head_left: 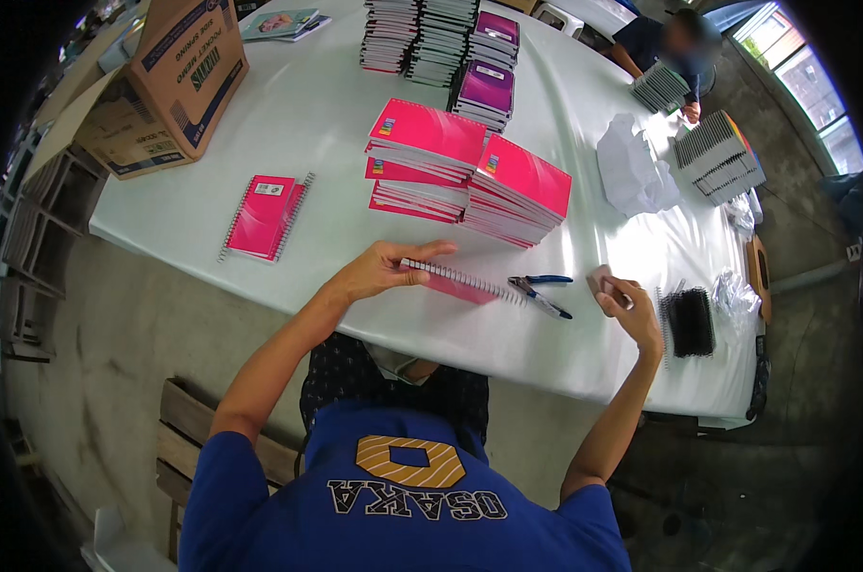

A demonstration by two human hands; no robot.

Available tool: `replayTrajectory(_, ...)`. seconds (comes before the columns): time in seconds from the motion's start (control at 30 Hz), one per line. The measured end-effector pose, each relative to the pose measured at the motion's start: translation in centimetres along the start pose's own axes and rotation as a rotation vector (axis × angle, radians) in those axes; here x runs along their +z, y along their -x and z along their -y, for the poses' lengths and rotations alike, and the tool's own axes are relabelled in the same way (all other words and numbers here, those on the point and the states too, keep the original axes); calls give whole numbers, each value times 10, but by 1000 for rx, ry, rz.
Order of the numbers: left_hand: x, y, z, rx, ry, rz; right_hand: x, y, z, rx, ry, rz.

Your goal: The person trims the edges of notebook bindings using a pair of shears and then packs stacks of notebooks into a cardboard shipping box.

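My left hand (378, 273) grips one end of a pink notebook (462, 288), held on edge just over the table's front, its wire spiral facing up. The coil runs out past the notebook's right end. To the right, my right hand (634, 313) has its fingers closed on a small brownish block (599, 280) at the tabletop; its exact kind is unclear. Between the hands lie blue-handled pliers (543, 291), their jaws toward the notebook. Behind them stand stacks of pink notebooks (517, 176). On the left, a few spiral-bound pink notebooks (263, 217) form a small pile.
Black spiral coils (691, 322) lie beside my right hand, near clear plastic (735, 300). A white plastic bag (634, 170) and a notebook stack (719, 160) stand farther right. An open cardboard box (179, 91) occupies the left. Across the table, a person (665, 52) handles notebooks.
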State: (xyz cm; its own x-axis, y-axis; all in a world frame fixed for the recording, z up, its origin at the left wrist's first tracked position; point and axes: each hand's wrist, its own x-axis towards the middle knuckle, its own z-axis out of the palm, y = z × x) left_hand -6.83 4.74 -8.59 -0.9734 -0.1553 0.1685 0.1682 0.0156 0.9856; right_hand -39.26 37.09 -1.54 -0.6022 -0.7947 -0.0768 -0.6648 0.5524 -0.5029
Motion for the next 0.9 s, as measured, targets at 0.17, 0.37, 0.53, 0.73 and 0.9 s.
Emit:
replayTrajectory(0.17, 0, 9, 10, 69, -36, 6, 61, 3, 93, -243, 126, -596)
replayTrajectory(0.37, 9, 17, 6, 52, -274, -58, 150, 3, 215, -706, -98, -342)
replayTrajectory(0.53, 8, 19, 0, -25, -330, -48, 149, -8, 216, -750, 85, -301)
replayTrajectory(0.73, 16, 22, -15, -1, -415, -169, 104, -5, 151, -237, -80, -325)
replayTrajectory(0.9, 36, 28, -34, 90, -729, -432, 123, 6, 84, -391, 310, -408)
